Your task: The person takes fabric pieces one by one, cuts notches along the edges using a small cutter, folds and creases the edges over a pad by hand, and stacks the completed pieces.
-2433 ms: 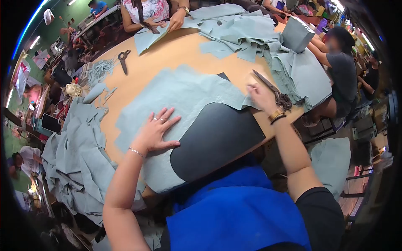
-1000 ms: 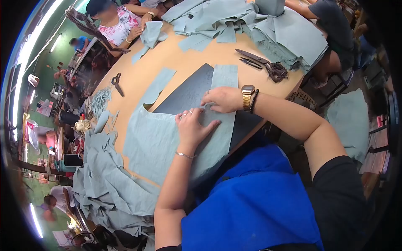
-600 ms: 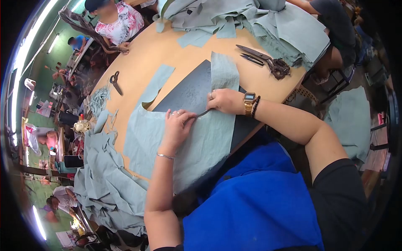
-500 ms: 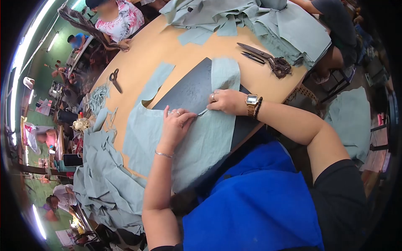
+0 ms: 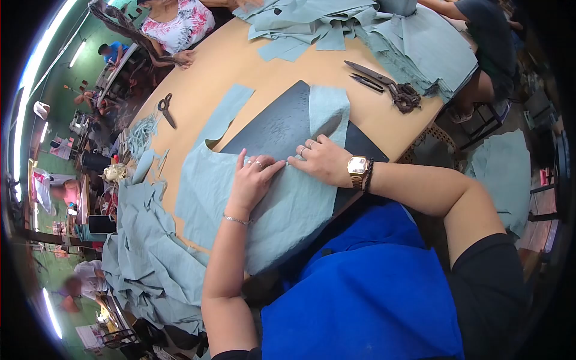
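On tan table [image 5: 234, 66]: grey-green cloth [image 5: 204, 186] | left hand [image 5: 254, 175]: fingers pinching cloth | right hand [image 5: 327, 162]: touching cloth, grip unclear | green wall [image 5: 60, 99]

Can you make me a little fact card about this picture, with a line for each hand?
Left hand: fingertips on the pale blue-green fabric
Right hand: fingertips on the same fabric, close to the other hand's
Between the fingertips: too small to tell
Under the fabric: flat dark grey panel
Surface: tan tabletop
Tools at picture right: large dark metal shears, small black snips beside them
Tool at picture left: dark metal scissors
Wrists: gold-coloured watch (right), silver-coloured bracelet (left)
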### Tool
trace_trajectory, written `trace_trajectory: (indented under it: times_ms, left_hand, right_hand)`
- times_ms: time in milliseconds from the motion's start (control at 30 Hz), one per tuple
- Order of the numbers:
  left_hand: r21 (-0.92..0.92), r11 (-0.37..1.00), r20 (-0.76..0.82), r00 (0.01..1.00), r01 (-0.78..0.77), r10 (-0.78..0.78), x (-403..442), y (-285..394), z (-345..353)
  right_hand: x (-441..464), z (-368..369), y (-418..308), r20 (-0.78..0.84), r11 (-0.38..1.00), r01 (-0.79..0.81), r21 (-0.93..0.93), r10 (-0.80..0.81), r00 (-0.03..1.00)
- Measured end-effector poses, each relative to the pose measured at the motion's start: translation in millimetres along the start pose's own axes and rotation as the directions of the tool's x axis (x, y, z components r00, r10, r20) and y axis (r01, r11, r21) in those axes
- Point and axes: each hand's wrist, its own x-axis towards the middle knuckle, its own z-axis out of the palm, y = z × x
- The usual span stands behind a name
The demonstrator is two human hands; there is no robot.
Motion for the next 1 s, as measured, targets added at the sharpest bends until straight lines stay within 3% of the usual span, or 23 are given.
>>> trace_trajectory:
  times_ms: [200, 300, 500, 800, 933, 1000]
  left_hand:
    - [0.009, 1.0, -0.063, 0.998, -0.012, 0.013, -6, -18, 3]
    - [0.042, 0.999, -0.083, 0.996, -0.031, 0.034, -11, -31, 0]
    - [0.066, 0.997, -0.091, 0.995, -0.037, 0.043, -14, -42, 1]
    - [0.06, 0.998, -0.083, 0.997, 0.009, -0.004, -16, -41, 1]
    - [0.017, 1.0, -0.076, 0.997, 0.018, -0.017, -15, -39, -1]
    - [-0.017, 0.998, -0.077, 0.995, 0.061, -0.062, -15, -36, -5]
  right_hand:
    - [8, 17, -13, -0.092, 1.0, -0.021, -0.009, 0.02, 0.996]
    - [8, 12, -16, -0.03, 0.995, -0.063, 0.083, 0.066, 0.997]
    - [11, 12, -19, -0.051, 0.993, -0.079, 0.091, 0.084, 0.995]
    - [35, 1, -32, 0.207, 0.982, -0.189, 0.024, 0.18, 0.962]
    - [38, 1, -30, 0.183, 0.984, -0.177, 0.034, 0.168, 0.968]
    - [31, -22, -22, 0.257, 0.995, -0.096, 0.003, 0.092, 0.962]
